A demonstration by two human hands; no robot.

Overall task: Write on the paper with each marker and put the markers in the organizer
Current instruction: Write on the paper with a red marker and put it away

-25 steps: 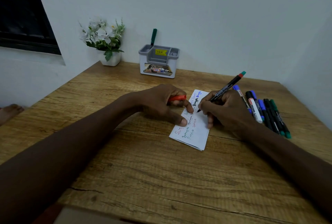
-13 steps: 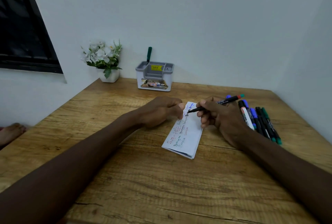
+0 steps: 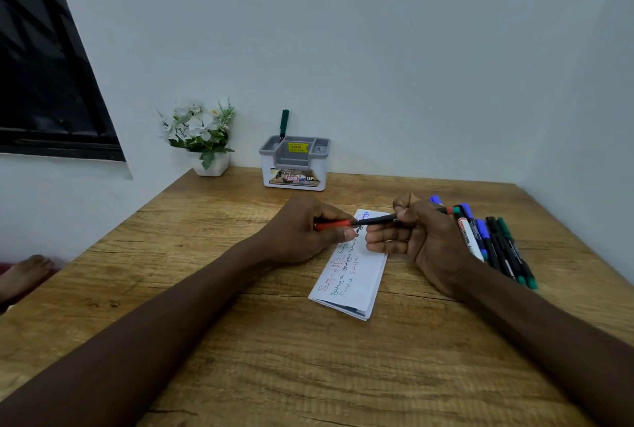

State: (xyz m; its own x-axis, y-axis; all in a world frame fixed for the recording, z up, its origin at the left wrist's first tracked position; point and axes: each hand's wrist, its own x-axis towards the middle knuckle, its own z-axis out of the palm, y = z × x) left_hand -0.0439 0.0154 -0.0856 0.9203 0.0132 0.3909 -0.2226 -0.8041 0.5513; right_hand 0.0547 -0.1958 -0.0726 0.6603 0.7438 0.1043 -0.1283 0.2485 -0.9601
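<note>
A folded white paper [image 3: 360, 275] with several lines of coloured writing lies on the wooden table [image 3: 260, 351]. Above its far end my right hand [image 3: 417, 238] grips a black marker [image 3: 380, 220] held level, tip pointing left. My left hand [image 3: 308, 229] holds a red cap [image 3: 332, 225] whose mouth meets the marker's tip. A grey and white organizer [image 3: 295, 166] stands at the back by the wall with one green marker [image 3: 284, 123] upright in it. Several loose markers [image 3: 494, 245] lie in a row right of my right hand.
A white pot of white flowers [image 3: 202, 138] stands left of the organizer at the table's back corner. A dark window [image 3: 44, 77] fills the left wall. A bare foot [image 3: 24, 275] shows beyond the table's left edge.
My right hand lifted the marker off the paper and turned it level. My left hand brought the red cap up to the marker's tip. The camera tilted upward.
</note>
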